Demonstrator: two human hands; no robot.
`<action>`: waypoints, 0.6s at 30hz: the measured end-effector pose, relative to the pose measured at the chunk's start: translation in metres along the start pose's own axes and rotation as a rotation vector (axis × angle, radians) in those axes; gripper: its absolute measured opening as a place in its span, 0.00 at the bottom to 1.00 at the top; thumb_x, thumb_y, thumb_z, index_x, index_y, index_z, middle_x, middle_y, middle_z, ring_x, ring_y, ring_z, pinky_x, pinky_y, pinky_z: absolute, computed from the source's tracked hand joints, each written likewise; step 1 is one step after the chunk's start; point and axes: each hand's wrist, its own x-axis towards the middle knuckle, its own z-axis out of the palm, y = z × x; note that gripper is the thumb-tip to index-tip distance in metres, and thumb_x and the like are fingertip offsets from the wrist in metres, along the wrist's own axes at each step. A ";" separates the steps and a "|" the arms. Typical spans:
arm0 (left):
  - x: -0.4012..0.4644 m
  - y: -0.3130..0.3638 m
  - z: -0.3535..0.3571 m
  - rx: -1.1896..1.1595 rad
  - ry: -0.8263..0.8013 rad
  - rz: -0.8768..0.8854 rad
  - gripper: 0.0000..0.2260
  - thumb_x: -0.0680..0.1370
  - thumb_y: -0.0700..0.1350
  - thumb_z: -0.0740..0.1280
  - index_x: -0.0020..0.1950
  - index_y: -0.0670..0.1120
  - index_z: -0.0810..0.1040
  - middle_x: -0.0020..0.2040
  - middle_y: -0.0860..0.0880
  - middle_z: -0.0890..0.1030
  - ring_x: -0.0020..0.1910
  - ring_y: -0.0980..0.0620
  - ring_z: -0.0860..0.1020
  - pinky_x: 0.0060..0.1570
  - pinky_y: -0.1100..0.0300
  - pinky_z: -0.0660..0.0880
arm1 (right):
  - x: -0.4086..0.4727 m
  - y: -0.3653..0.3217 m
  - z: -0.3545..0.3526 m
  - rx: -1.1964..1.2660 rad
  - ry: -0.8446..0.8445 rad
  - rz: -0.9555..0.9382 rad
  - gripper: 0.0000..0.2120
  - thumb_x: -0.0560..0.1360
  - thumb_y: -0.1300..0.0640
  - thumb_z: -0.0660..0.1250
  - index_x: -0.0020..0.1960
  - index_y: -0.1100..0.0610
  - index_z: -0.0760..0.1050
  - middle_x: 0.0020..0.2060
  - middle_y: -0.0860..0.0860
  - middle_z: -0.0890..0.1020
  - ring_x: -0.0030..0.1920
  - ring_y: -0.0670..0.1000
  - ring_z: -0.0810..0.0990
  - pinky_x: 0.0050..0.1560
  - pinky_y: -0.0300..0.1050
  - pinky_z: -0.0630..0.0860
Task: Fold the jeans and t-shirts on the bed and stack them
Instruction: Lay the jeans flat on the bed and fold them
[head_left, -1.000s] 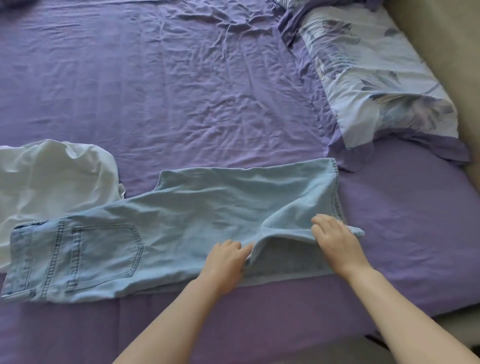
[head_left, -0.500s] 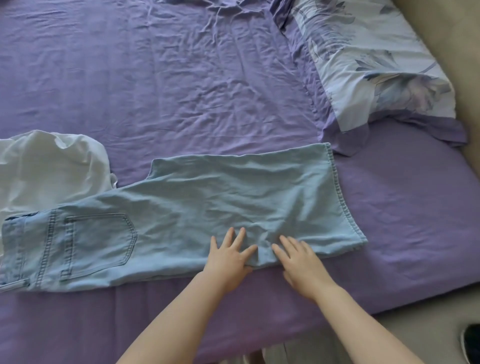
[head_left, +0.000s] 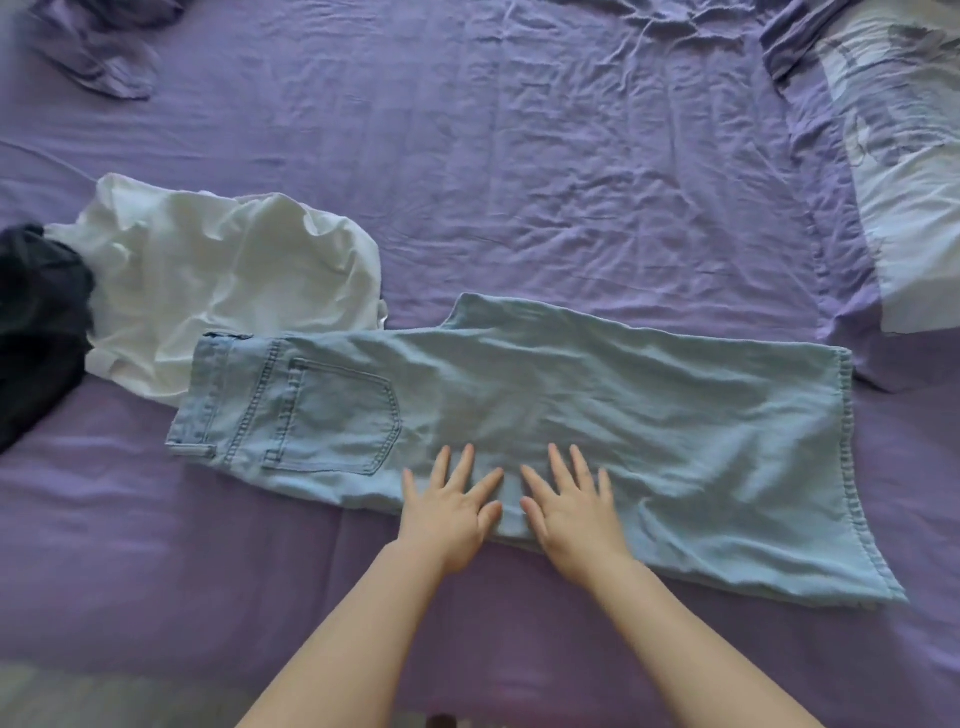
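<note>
Flat on the bed (head_left: 519, 182), the jeans (head_left: 597, 415) are laid lengthwise, their waistband overlapping a crumpled white t-shirt (head_left: 234, 275). Both the left hand (head_left: 449, 512) and right hand (head_left: 574, 512) are pressed on the denim's near edge, fingers spread and released.

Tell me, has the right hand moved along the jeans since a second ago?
Yes. The right hand has slid along the near edge of the jeans, away from the leg hem and toward the back pocket.
</note>
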 end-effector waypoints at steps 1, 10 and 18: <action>-0.001 -0.008 0.001 -0.013 0.017 -0.026 0.22 0.81 0.60 0.44 0.75 0.63 0.45 0.78 0.52 0.40 0.76 0.47 0.38 0.69 0.33 0.43 | 0.006 -0.005 0.000 -0.031 0.016 0.023 0.25 0.80 0.41 0.46 0.75 0.43 0.48 0.77 0.52 0.43 0.75 0.56 0.37 0.72 0.63 0.42; 0.004 -0.075 0.001 0.067 0.242 0.026 0.25 0.81 0.54 0.52 0.77 0.54 0.51 0.78 0.47 0.48 0.76 0.47 0.50 0.71 0.40 0.44 | 0.039 -0.067 0.005 -0.110 0.044 0.055 0.31 0.77 0.35 0.47 0.75 0.41 0.40 0.76 0.55 0.39 0.75 0.60 0.38 0.70 0.65 0.46; 0.012 -0.199 -0.034 0.031 0.393 -0.248 0.32 0.80 0.55 0.54 0.77 0.51 0.38 0.78 0.46 0.38 0.76 0.45 0.40 0.72 0.39 0.42 | 0.071 -0.178 0.003 -0.111 0.011 -0.058 0.32 0.77 0.38 0.51 0.74 0.57 0.55 0.77 0.55 0.46 0.76 0.57 0.42 0.72 0.60 0.49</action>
